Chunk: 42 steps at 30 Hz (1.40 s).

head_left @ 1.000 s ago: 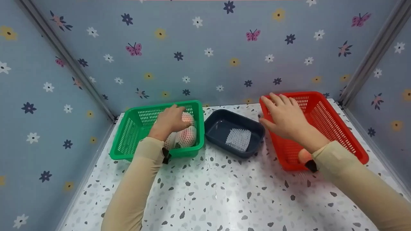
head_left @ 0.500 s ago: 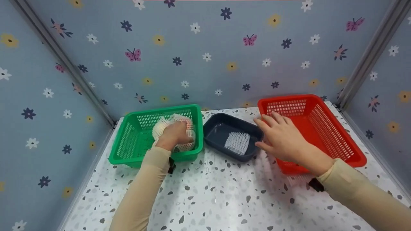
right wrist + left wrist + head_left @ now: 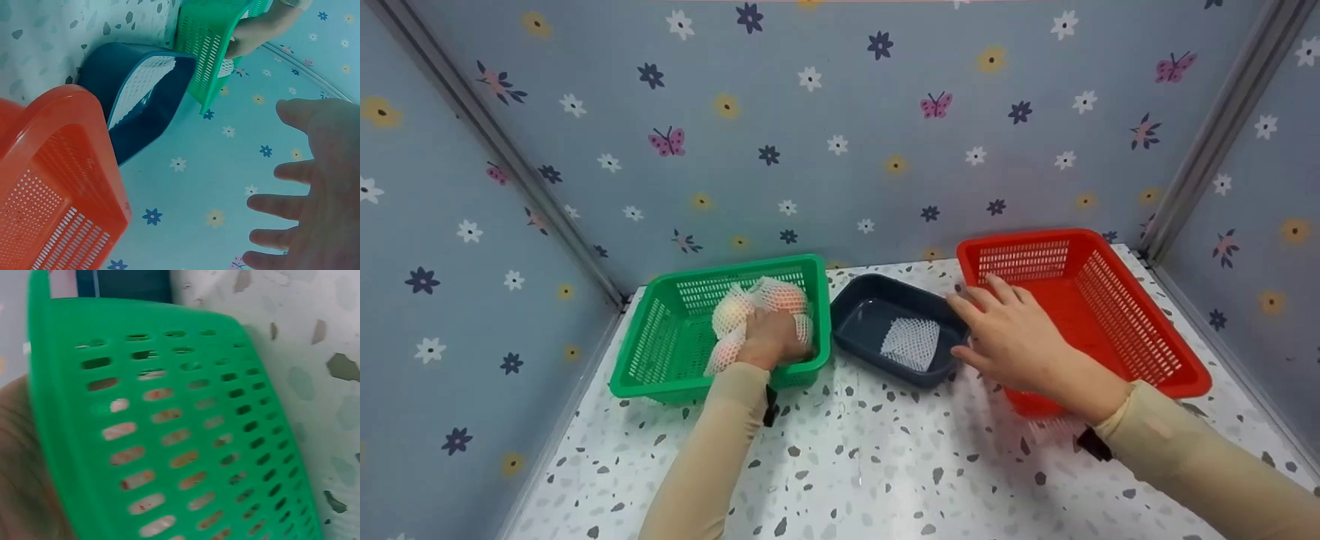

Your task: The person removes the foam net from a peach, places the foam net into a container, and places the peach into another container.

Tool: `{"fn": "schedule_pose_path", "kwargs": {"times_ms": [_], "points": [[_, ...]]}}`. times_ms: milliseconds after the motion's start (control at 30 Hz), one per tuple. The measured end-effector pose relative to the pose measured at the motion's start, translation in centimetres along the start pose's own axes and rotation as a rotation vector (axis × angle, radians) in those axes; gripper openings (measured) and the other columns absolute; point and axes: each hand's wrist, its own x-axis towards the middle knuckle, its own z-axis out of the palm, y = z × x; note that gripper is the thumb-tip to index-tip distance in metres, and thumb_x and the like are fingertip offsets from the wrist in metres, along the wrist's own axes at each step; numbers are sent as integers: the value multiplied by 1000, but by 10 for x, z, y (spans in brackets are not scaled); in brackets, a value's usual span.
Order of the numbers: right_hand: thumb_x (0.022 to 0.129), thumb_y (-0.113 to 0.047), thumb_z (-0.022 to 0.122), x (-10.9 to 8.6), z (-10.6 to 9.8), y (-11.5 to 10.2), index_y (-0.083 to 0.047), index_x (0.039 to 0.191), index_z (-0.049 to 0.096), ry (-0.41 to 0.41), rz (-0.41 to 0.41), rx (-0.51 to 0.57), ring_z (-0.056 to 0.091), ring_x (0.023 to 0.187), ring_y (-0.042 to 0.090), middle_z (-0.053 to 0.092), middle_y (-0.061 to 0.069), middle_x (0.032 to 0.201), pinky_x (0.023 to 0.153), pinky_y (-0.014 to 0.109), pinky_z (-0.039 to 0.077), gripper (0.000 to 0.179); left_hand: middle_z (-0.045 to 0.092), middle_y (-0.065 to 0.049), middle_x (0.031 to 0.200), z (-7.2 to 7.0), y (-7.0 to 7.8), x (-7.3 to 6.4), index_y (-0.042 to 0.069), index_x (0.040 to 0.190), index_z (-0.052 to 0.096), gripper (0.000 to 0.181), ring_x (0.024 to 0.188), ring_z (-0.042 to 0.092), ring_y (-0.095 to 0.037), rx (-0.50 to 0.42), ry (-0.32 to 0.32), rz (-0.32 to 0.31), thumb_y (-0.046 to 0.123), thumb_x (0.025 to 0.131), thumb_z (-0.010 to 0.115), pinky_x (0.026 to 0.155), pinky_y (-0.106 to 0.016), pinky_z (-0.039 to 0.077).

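My left hand [image 3: 774,339] reaches down into the green basket [image 3: 652,386], touching round reddish and pale fruits in white foam nets. One netted fruit [image 3: 784,297] lies just beyond the fingers, another [image 3: 730,313] to their left, and a third [image 3: 725,351] beside the wrist. The fingertips are hidden, so whether they grip a fruit cannot be told. Over the near left side of the red basket [image 3: 1155,300], my right hand [image 3: 1020,349] hovers with fingers spread and holds nothing. In the right wrist view the right hand's fingers [image 3: 281,206] are straight and apart.
Between the baskets stands a dark blue plastic bin [image 3: 855,307] with a flat white foam net [image 3: 911,343] inside. All three stand on a speckled white table [image 3: 870,480]. A flower-patterned wall [image 3: 840,180] rises close behind, with side panels left and right.
My left hand has sunk lower among the netted fruits and shifted slightly right. The right hand has drawn back a little toward me, fingers still spread. The whole head view has tilted up slightly.
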Motion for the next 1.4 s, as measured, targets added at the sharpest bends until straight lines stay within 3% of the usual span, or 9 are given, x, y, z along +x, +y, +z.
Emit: {"fn": "schedule_pose_path", "kwargs": {"times_ms": [67, 133, 233, 300, 500, 633, 933, 1100, 1400], "points": [[86, -43, 70, 0, 2, 0, -9, 145, 44, -2, 2, 5, 33, 132, 47, 47, 19, 140, 103, 63, 30, 73, 64, -14, 106, 5, -2, 0, 5, 86, 65, 46, 112, 48, -37, 14, 6, -5, 50, 79, 71, 98, -53, 32], [86, -42, 70, 0, 4, 1, -9, 144, 45, -2, 1, 7, 34, 131, 47, 49, 19, 139, 102, 63, 32, 72, 62, -17, 116, 9, -4, 1, 0, 104, 64, 62, 116, 48, -39, 17, 9, -23, 55, 78, 72, 98, -54, 33], [86, -41, 70, -1, 6, 3, -8, 143, 46, -5, 2, 16, 35, 131, 45, 50, 19, 137, 100, 62, 34, 71, 56, -24, 127, 13, -6, 1, -7, 132, 47, 88, 121, 46, -42, 22, 3, -64, 60, 78, 69, 101, -56, 31], [86, -41, 70, -1, 7, 3, -7, 143, 47, -10, 5, 22, 35, 131, 45, 51, 19, 136, 99, 62, 35, 70, 51, -27, 133, 13, -6, 0, -9, 141, 35, 97, 126, 41, -45, 31, 7, -82, 59, 80, 66, 103, -58, 27], [87, -42, 69, -3, 8, 2, -6, 140, 49, -19, 20, 35, 35, 130, 45, 53, 18, 134, 99, 61, 36, 68, 57, -24, 122, 17, -5, 1, -4, 124, 54, 68, 119, 44, -43, 51, 82, -82, 50, 84, 63, 99, -57, 28], [87, -41, 69, -5, 10, 1, -5, 139, 50, -31, 21, 44, 38, 129, 45, 54, 18, 133, 98, 60, 38, 67, 58, -22, 117, 18, -6, -1, -2, 118, 56, 60, 114, 45, -42, 26, 100, -89, 48, 84, 62, 97, -57, 30], [86, -39, 70, -8, 14, 2, -3, 135, 54, 20, -7, 53, 42, 124, 41, 53, 18, 132, 95, 57, 43, 63, 59, -21, 113, 12, -9, -5, 0, 123, 49, 68, 107, 47, -41, -77, 202, -116, 47, 78, 68, 95, -55, 33], [87, -40, 69, -9, 22, -1, -3, 134, 54, 0, -23, 55, 43, 122, 40, 53, 20, 131, 94, 55, 44, 62, 58, -21, 116, 7, -10, -12, 0, 129, 46, 78, 110, 43, -42, -142, 270, -122, 50, 76, 71, 94, -57, 31], [87, -41, 69, -13, 31, -2, -6, 136, 53, -36, -20, 89, 44, 124, 38, 54, 17, 131, 97, 54, 43, 62, 57, -19, 104, -6, -11, -26, 0, 124, 43, 78, 94, 53, -41, -218, 335, -85, 51, 73, 74, 86, -56, 41]]}}
